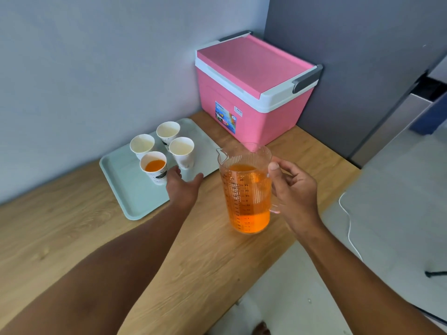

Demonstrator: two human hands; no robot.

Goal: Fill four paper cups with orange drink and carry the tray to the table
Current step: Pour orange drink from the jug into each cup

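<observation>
Four white paper cups stand on a pale green tray (pixel 135 199) on the wooden counter. The nearest cup (pixel 153 166) holds orange drink. The other three, the left cup (pixel 142 145), the far cup (pixel 168 131) and the right cup (pixel 182 148), look empty. My left hand (pixel 183 186) hovers over the tray just right of the filled cup, fingers apart, holding nothing. A clear ribbed measuring jug (pixel 246 189) with orange drink stays upright over the counter, right of the tray. My right hand (pixel 292 189) grips its handle.
A pink cooler box (pixel 251 93) with a white rim and grey handles sits in the back corner, close behind the jug. A grey wall panel rises to its right. The counter's edge runs diagonally at the right, with floor and a white cable (pixel 349 226) beyond.
</observation>
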